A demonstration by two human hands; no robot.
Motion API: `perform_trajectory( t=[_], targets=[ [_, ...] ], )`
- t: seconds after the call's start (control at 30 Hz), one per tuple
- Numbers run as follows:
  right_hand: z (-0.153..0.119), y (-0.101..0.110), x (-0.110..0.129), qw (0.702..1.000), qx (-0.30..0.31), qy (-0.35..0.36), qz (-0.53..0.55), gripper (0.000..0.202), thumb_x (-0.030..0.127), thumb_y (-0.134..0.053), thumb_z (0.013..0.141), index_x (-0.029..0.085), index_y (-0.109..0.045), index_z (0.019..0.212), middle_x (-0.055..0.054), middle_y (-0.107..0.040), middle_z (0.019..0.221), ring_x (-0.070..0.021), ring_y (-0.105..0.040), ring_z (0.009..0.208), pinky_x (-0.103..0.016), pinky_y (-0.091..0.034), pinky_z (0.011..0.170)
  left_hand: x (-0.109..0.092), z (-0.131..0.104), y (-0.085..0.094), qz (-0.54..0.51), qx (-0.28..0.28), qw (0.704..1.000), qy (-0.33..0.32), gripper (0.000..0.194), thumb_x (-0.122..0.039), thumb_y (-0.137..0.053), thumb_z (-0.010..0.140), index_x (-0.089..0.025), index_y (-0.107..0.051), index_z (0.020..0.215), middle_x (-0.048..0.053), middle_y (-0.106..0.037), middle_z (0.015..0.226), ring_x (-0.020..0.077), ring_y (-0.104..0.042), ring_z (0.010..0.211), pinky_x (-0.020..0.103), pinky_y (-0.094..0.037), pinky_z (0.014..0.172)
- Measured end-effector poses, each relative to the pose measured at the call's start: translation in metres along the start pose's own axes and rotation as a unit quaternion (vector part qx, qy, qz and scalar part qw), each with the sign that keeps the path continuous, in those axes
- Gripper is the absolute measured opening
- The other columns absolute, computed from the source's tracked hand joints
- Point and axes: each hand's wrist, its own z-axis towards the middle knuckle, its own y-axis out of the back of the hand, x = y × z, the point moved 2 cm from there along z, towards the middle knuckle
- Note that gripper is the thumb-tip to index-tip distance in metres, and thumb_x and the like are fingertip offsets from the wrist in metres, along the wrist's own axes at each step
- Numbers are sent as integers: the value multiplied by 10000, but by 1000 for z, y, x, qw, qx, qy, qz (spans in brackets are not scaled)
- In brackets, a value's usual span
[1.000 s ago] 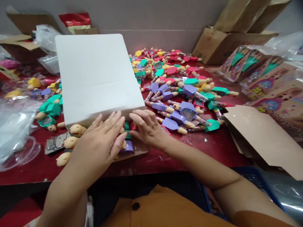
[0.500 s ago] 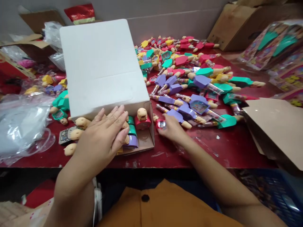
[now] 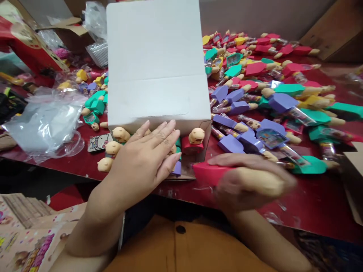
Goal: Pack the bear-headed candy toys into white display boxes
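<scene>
My left hand (image 3: 150, 155) lies flat with fingers stretched over the toys in the front of a white cardboard box (image 3: 159, 56), whose lid stands raised. Rounded cream animal heads (image 3: 113, 148) poke out beside that hand at the box's left. A red toy with a cream head (image 3: 195, 138) sits upright in the right part of the box. Just outside the box's right front corner, my right hand (image 3: 241, 181) is wrapped round a red plastic toy with a cream animal head (image 3: 262, 182). Motion blurs this hand, and its fingers partly hide the toy.
Many purple, green, red and yellow toys with clear tubes (image 3: 241, 105) lie heaped on the red table (image 3: 176, 194) right of the box. Clear plastic bags (image 3: 48, 121) and a Hello Kitty phone-like item (image 3: 99, 142) lie left. Brown cardboard (image 3: 354, 181) stands at the right edge.
My right hand has lifted a red toy off the table and turned it, bringing it close to the box's front right corner. My left hand stays over the box. The view has shifted left.
</scene>
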Motion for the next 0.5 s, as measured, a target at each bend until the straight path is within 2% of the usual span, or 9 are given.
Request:
perform_trajectory(
  t=[0.07, 0.2, 0.33, 0.5],
  targets=[
    [-4, -10, -2, 998, 48, 46, -12, 141, 202, -568, 805, 216, -481, 915, 4, -570, 691, -159, -576, 587, -294, -472, 523, -1, 0, -1, -1, 2, 1000, 0, 418, -286, -278, 952, -113, -526, 1242, 116, -471, 1370, 214, -452, 1274, 465, -323, 1102],
    [0, -17, -4, 994, 74, 35, -76, 112, 162, -568, 783, 208, -479, 834, 7, -543, 651, -150, -526, 556, -296, -427, 523, -1, 0, -2, 0, -10, 1000, 0, 411, -291, -286, 955, -112, -524, 1238, 110, -483, 1363, 204, -454, 1272, 451, -316, 1109],
    [-5, -27, -10, 988, 51, 78, -122, 178, 186, -542, 829, 228, -443, 971, 6, -506, 722, -162, -511, 617, -317, -425, 591, 0, -1, -4, -8, -12, 1000, 4, 401, -296, -300, 953, -121, -525, 1235, 101, -489, 1361, 201, -465, 1262, 443, -316, 1111],
    [-17, -42, -19, 948, 105, 92, -284, 273, 268, -460, 913, 186, -320, 1133, -91, -468, 894, -234, -472, 796, -391, -419, 691, 1, -1, -3, 2, -22, 1000, -7, 404, -279, -286, 953, -106, -536, 1218, 115, -504, 1343, 220, -478, 1251, 470, -348, 1089]
  ],
)
